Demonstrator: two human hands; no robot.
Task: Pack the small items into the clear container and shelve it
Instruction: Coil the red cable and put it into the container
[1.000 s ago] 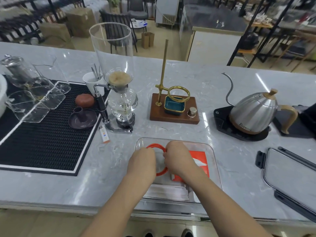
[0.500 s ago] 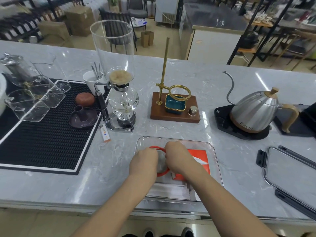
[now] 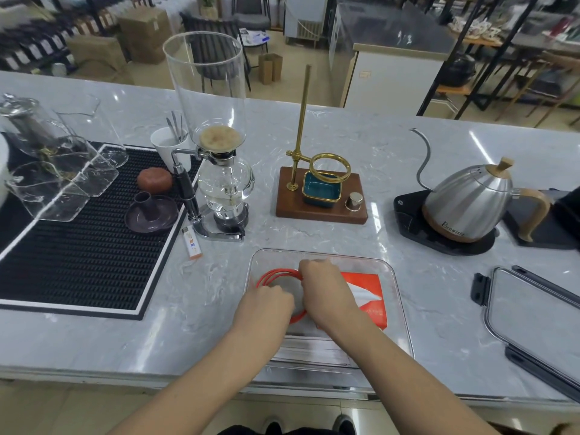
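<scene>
A clear rectangular container [image 3: 396,296] stands on the marble counter near its front edge. Inside lie a red and white packet [image 3: 367,296], a stack of white paper items [image 3: 310,348] at the near end, and thin red rings [image 3: 276,274] at the left. Both my hands are down in the container. My left hand [image 3: 266,309] holds the near left part of the rings with curled fingers. My right hand [image 3: 326,290] grips their far right part. The container's lid [image 3: 533,318], clear with black clasps, lies on the counter to the right.
A lighter [image 3: 192,242] lies left of the container, by a siphon coffee maker [image 3: 219,171]. Behind stand a wooden dripper stand [image 3: 321,196] and a steel gooseneck kettle [image 3: 467,202] on its base. A black bar mat [image 3: 78,243] with glassware fills the left.
Both hands stay on the red rings inside the container. They have shifted slightly, and more of the rings shows at the far left.
</scene>
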